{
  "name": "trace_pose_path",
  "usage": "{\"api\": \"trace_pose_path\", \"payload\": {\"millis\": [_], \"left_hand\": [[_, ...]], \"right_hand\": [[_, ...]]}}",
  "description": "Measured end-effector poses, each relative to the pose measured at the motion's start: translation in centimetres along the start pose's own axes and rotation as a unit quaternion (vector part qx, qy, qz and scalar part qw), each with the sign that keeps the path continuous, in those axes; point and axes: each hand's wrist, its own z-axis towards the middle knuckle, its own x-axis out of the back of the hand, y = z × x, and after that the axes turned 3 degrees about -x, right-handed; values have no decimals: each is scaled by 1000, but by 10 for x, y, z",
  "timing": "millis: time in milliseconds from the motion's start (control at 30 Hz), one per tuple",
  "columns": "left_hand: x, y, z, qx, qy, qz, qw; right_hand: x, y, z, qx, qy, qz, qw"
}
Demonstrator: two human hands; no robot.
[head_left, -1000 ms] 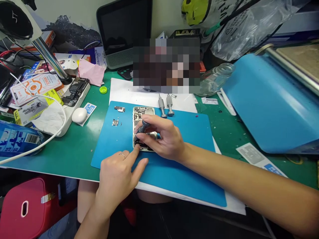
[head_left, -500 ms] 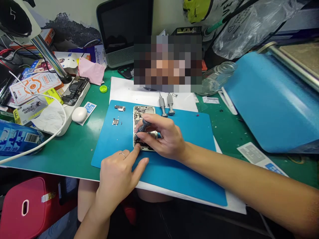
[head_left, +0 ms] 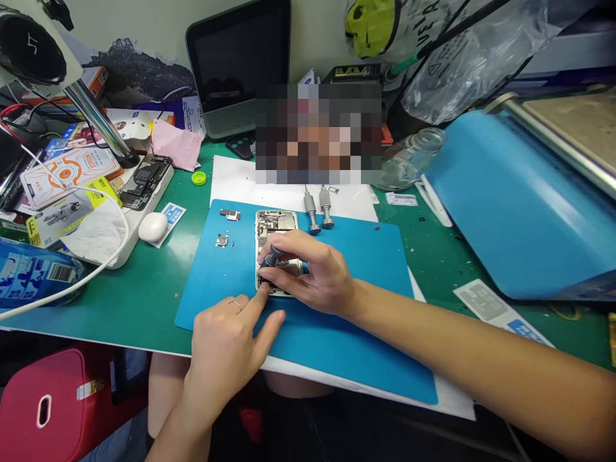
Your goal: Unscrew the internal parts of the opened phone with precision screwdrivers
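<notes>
A green table (head_left: 142, 301) carries a white sheet (head_left: 233, 176), and over that a blue mat (head_left: 356, 350), stretching beneath the left hand (head_left: 228, 340) and the right hand (head_left: 312, 273). An opened phone (head_left: 286, 221) lies on the mat below the right hand; small metal parts (head_left: 222, 240) lie beyond the left hand. Two screwdrivers (head_left: 311, 215) sit beyond the right hand. Beyond both hands, to the left, are a green cap (head_left: 199, 178) and a card (head_left: 175, 214).

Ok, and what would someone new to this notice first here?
Probably the opened phone on the bright blue mat mid-picture, with the right hand holding a grey screwdriver over it and the left hand at its near edge. Next, the large pixelated patch beyond the mat, then the red slotted object at the lower left.
</notes>
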Motion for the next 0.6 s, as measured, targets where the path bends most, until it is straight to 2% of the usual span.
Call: {"api": "trace_pose_path", "payload": {"millis": [300, 467, 600], "left_hand": [[-1, 1, 0, 0, 3, -4, 1000], [0, 0, 0, 1, 3, -2, 1000], [0, 0, 1, 2, 4, -1, 1000]], "right_hand": [[2, -3, 0, -26, -9, 18, 999], [2, -3, 4, 23, 10, -11, 1000], [2, -2, 6, 27, 18, -42, 999]]}}
